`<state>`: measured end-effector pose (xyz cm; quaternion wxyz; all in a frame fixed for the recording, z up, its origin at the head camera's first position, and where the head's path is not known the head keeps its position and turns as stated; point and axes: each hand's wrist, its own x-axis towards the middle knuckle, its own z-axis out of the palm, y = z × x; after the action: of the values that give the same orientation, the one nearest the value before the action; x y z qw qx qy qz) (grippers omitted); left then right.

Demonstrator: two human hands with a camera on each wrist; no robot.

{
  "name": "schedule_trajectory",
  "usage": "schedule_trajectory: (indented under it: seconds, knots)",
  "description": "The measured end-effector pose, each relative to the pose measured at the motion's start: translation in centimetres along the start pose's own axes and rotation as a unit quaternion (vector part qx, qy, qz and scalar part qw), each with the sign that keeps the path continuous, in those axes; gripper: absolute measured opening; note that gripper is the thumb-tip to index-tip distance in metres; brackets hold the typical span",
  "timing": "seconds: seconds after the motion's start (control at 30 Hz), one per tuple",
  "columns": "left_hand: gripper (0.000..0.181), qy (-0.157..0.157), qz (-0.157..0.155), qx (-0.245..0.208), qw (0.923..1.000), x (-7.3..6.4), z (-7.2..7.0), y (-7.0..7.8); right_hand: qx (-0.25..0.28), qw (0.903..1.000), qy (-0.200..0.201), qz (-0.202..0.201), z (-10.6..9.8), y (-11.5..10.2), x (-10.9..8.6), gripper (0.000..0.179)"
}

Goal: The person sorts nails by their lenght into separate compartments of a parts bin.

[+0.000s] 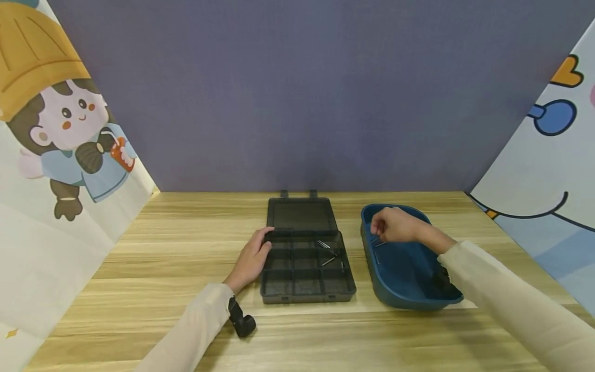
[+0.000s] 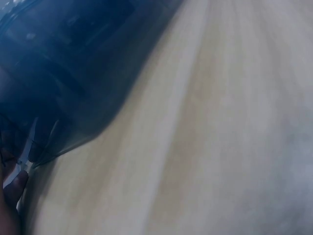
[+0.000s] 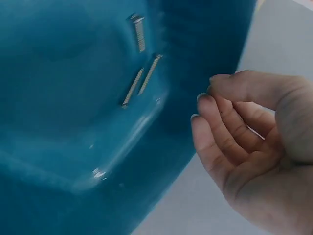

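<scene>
A dark translucent compartment box (image 1: pixel 308 298) lies with its lid (image 1: pixel 302 214) folded back. Several metal screws (image 1: pixel 328 262) lie in its right-hand compartments. My left hand (image 1: pixel 251 258) holds the box at its left edge, thumb and index finger at the rim. To the right stands a blue tub (image 1: pixel 409 302) with a few screws (image 3: pixel 139 34) on its floor. Over the tub's far left part hovers my right hand (image 1: pixel 395 225), fingers loosely curled and thumb near the index finger. Nothing shows between its fingertips (image 3: pixel 204 100) in the right wrist view.
Everything stands on a wood-grain table (image 1: pixel 186 232). A grey-purple panel (image 1: pixel 316 98) rises behind it, with printed cartoon sheets (image 1: pixel 28 232) at both sides. A strip of tabletop separates the box from the tub. A black camera (image 1: pixel 243 320) sits on my left wrist.
</scene>
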<state>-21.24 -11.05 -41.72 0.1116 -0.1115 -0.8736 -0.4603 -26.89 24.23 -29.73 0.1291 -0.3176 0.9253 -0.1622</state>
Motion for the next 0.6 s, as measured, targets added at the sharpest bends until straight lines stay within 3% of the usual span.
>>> schedule_trajectory:
  seconds: [0.6]
  knots:
    - [0.041, 0.0, 0.003, -0.002, 1.0, 0.0, 0.0, 0.1, -0.018, 0.9996, -0.003, 0.02, 2.2, 4.0, 1.2, 0.017]
